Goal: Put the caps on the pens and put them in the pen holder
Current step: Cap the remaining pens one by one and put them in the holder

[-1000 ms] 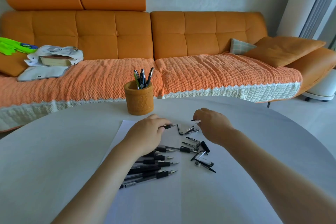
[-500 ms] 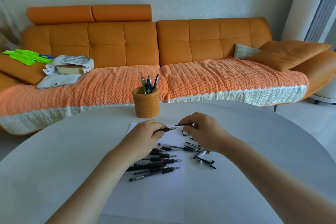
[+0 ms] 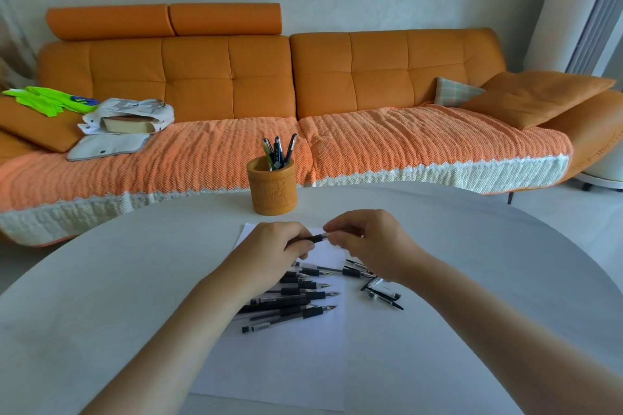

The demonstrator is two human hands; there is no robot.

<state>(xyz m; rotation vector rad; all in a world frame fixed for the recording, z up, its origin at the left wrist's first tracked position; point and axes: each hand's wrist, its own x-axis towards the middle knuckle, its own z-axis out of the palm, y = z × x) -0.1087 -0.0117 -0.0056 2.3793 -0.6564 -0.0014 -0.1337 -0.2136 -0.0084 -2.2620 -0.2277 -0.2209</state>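
Observation:
My left hand (image 3: 274,251) grips a black pen (image 3: 312,239) by its barrel, tip pointing right. My right hand (image 3: 365,241) pinches a clear cap at the pen's tip; the cap is mostly hidden by my fingers. Both hands meet just above a white paper sheet (image 3: 286,367). Several uncapped black pens (image 3: 293,305) lie in a pile on the sheet below my left hand. Loose caps (image 3: 384,295) lie to the right under my right wrist. An orange-brown pen holder (image 3: 271,190) stands behind my hands with several pens in it.
The round white table (image 3: 101,296) carries the sheet and holder. Beyond it runs an orange sofa (image 3: 236,84) with a woven cover, a bag with a book (image 3: 129,120) at the left and cushions (image 3: 536,94) at the right.
My hands have come together: the pen tip in my left hand and the cap in my right hand now meet. The view has tilted up a little.

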